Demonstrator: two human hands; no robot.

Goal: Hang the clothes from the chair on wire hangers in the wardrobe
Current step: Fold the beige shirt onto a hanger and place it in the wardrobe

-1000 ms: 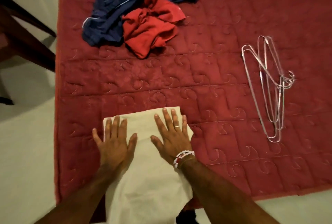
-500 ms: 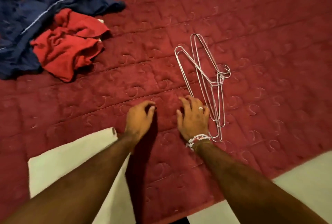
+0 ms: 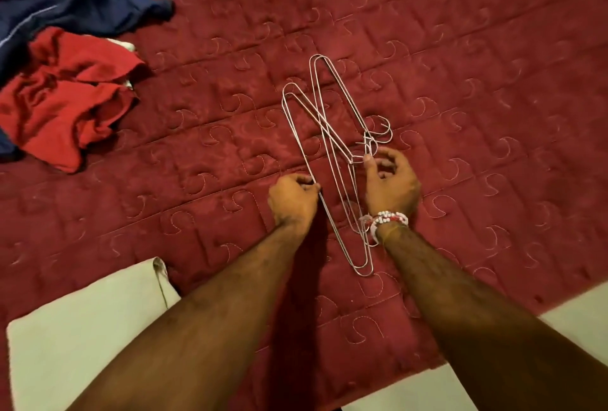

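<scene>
The left hand (image 3: pixel 293 201) has its fingers (image 3: pixel 306 180) curled shut around one long wire of the wire hangers (image 3: pixel 332 147). The right hand (image 3: pixel 391 185), wearing a beaded bracelet (image 3: pixel 390 219), pinches the hangers' twisted necks between thumb and fingertips, just below the hooks. The tangled hangers lie on a dark red quilted bed (image 3: pixel 477 81), near its front edge, between both hands. A folded cream garment (image 3: pixel 85 328) lies at the bed's front left corner, beneath the left forearm. A crumpled red garment (image 3: pixel 65 101) and a navy garment (image 3: pixel 82 12) are heaped together by the bed's left edge, well apart from the hangers.
</scene>
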